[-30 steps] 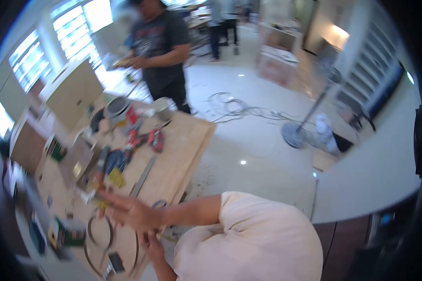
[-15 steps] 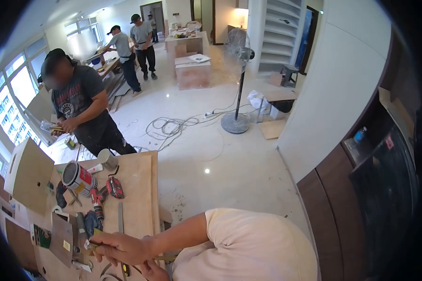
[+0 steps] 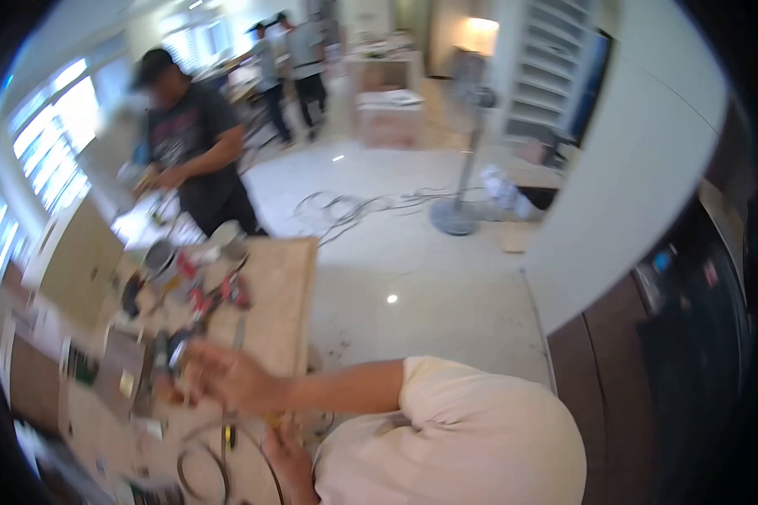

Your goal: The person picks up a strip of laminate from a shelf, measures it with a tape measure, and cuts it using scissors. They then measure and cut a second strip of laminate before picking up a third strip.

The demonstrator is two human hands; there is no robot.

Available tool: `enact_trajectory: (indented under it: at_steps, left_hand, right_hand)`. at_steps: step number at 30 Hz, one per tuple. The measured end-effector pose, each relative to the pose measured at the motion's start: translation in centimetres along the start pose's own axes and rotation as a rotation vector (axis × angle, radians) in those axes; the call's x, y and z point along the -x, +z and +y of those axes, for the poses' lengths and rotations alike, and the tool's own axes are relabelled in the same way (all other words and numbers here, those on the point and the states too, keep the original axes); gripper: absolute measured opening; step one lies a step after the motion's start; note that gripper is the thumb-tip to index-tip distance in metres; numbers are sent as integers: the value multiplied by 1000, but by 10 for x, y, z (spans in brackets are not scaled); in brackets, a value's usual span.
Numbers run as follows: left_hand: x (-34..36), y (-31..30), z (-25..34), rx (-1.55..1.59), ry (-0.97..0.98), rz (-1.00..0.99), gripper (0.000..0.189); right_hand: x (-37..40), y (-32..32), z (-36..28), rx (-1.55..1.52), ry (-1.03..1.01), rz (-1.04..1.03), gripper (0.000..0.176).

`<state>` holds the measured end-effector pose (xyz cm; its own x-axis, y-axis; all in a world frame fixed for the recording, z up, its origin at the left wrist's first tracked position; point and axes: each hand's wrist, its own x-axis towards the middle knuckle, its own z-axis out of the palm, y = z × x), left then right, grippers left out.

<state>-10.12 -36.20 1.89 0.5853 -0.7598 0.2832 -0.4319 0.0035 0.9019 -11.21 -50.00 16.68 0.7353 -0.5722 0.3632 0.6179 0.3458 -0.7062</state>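
Two bare hands are over the bench [image 3: 278,286], and the right hand [image 3: 236,379] is the one stretched more forward. Its grip is pinching a small pale piece [image 3: 178,354] at the fingertips, above the bench, just beside a dark bundle [image 3: 175,338]. This pale piece looks whitish and a little shiny, narrow in shape; its exact form and material are too blurred to tell.

The left hand [image 3: 288,459] is lower, close under the right wrist, with its fingers bent. Some yellow colour shows at these fingers, but I cannot tell what it is, nor whether this grip is closed on it.

Near the hands, a thin dark hoop [image 3: 202,471] lies on the bench, and a small black and yellow tool [image 3: 230,435] lies by it. On the other side of the right hand stands a brownish box [image 3: 125,370] with a yellowish label. Farther are two red power tools, a round open can [image 3: 160,257] and a pale cup [image 3: 227,240]. A large beige panel [image 3: 72,265] stands at the bench's side.

Beyond the bench, a person in a dark shirt [image 3: 195,139] holds something small. Loose cables [image 3: 345,210] and a standing fan [image 3: 453,217] are on the shiny floor [image 3: 413,311].
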Motion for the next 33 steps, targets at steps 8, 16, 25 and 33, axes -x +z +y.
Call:
enact_trajectory:
  at_steps: [8,16,25,33]
  left_hand:
    - [5,-12,-17,114,-262,52,18]
    - [22,-26,-14,29,-288,239,16]
    - [51,-39,-25,-113,-359,431,20]
    - [49,-58,-31,203,-469,410,16]
  right_hand:
    - [-46,-16,-13,14,-37,66,19]
    - [-73,-9,10,-172,-19,-93,21]
    - [-96,-12,55,-226,125,-72,16]
    - [-120,43,60,-223,151,-274,20]
